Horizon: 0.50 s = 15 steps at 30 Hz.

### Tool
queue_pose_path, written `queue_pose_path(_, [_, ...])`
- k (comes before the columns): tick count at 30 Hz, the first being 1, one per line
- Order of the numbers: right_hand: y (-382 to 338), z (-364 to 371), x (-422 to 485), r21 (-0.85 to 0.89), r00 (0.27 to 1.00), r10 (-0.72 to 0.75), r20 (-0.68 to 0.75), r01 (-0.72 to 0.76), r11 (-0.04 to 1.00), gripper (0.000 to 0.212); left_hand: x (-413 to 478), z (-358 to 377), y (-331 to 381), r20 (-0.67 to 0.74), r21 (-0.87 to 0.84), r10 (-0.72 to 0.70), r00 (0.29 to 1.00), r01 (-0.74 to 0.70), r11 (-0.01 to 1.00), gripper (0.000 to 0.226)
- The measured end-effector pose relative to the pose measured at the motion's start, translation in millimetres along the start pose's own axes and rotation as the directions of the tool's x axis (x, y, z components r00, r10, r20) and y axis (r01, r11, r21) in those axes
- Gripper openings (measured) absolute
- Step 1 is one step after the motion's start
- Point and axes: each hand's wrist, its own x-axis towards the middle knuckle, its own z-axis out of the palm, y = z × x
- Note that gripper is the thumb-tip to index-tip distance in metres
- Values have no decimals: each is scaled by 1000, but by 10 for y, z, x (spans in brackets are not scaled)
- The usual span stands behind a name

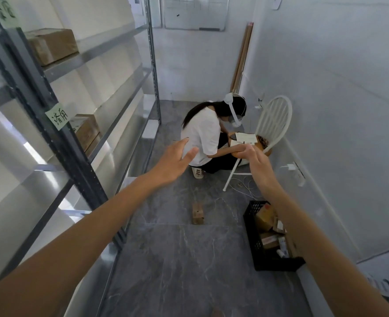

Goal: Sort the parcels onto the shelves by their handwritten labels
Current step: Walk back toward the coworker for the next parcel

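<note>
Both arms out front, nothing carried: left hand (174,164) has fingers spread, grip apart; right hand (254,156) loose and open too, grip on nothing. Reads as between parcels, so the next pick hasn't started. Nearest supply is the black crate (255,243) on the floor at the right wall, holding a jumble of small parcels (265,217); 1 stray small box (198,213) lies alone on the floor mid-aisle, well apart from the crate. My guess at the next move: bend down, take 1 parcel, turn it until the handwriting shows, then match it to the green tags (58,115) stuck on the rack's upright. Characters on the tags are visible, but I can't read them with any confidence. Grey steel shelf rack (79,154) runs down the left; 2 cardboard boxes already sit on it, 1 on the upper shelf (51,45), 1 lower (84,131), rest of the shelves look bare. Floor (177,271) is dark grey marbled tile, narrow aisle, white walls. Far end: another person (203,138) crouches at a white chair (273,124) with papers on the seat, cables trailing under it, whiteboard (194,12) on the back wall.
</note>
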Motion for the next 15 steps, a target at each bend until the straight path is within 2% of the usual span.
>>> queue_pose_path(6, [240,-82,673,46,999,-6,35,5,999,36,621,218,-24,-37,-37,-32,999,31,999,69])
queue_pose_path(10, [400,-235,1118,80,999,32,28,-35,996,40,1048,436,-47,-6,14,-53,999,53,999,69])
queue_pose_path(13, [589,-349,1400,96,995,73,69,-80,992,33,1322,611,-65,21,67,-79,997,77,995,69])
queue_pose_path(15, [688,-423,1607,84,990,102,97,-110,990,35,1476,703,-55,25,85,-90,996,87,993,69])
